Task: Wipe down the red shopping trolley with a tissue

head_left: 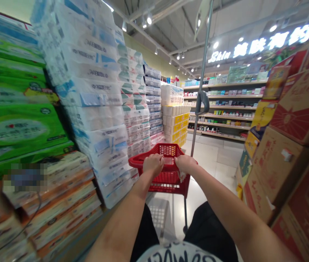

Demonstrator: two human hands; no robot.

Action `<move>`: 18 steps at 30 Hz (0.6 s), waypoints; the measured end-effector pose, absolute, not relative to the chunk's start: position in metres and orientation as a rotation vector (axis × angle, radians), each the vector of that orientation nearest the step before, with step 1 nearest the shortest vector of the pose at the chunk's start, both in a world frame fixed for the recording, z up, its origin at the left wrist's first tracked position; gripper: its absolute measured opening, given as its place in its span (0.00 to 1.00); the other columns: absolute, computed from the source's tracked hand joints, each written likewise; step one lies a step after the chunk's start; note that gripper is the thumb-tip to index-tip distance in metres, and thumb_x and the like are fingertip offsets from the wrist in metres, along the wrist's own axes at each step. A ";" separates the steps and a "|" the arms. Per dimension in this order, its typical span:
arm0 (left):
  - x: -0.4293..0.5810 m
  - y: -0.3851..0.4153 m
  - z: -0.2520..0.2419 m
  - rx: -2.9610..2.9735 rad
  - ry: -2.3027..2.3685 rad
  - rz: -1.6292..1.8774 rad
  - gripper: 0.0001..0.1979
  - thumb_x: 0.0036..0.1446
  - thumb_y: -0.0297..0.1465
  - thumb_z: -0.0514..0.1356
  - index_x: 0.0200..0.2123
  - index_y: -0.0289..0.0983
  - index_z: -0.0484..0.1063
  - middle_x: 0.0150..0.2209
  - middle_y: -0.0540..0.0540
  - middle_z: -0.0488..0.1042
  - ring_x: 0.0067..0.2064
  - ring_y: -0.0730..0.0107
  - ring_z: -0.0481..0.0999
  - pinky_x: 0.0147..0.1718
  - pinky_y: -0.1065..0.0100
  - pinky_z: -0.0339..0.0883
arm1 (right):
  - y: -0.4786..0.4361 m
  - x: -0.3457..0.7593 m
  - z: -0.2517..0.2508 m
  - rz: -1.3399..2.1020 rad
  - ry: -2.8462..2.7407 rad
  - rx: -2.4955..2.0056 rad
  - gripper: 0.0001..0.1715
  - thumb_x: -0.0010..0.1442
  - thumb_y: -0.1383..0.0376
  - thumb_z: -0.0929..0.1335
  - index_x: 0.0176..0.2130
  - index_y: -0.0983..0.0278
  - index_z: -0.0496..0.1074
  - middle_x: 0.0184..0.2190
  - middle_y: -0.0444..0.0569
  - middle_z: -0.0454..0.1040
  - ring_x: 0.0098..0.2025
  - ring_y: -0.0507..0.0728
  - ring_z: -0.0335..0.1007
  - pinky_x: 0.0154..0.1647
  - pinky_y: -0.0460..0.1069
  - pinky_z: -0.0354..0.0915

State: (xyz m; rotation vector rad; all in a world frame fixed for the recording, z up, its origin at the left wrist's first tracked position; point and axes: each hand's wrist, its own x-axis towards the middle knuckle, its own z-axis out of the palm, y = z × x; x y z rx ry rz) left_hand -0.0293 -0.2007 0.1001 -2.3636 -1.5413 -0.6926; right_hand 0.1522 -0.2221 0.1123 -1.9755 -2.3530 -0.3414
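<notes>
The red shopping cart [168,171] is right in front of me, in the middle of the aisle floor [214,156]. It is a small cart made of red plastic mesh. I can see some of its inside, and that part has nothing in it.

My left hand [153,163] sits on the near edge of the cart. Its fingers are curled down tight over the rim, so it is holding the cart. My right hand [185,163] is just beside it on the same edge. Its fingers are wrapped over the rim too. The two hands are close but not touching. Something small and white [182,176] pokes out under my right hand. I cannot tell what it is.

A thin grey pole [202,78] stands up from the far right side of the cart and goes up past the top of the view.

On my left are tall stacks of tissue packs [94,94], blue and white ones, with green packs [15,109] nearer to me and orange packs [59,203] below them. On my right are brown and red cardboard boxes [293,145] piled high. Far ahead are store shelves [225,109] full of small bottles, with a bright white sign [263,42] above.
</notes>
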 end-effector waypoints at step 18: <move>-0.117 -0.166 0.104 -2.562 -1.364 -0.815 0.21 0.65 0.36 0.45 0.41 0.41 0.77 0.45 0.50 0.79 0.50 0.66 0.73 0.53 0.65 0.61 | -0.259 0.136 0.041 -0.414 -1.882 -0.927 0.15 0.68 0.64 0.59 0.41 0.64 0.73 0.36 0.52 0.76 0.41 0.57 0.70 0.47 0.54 0.65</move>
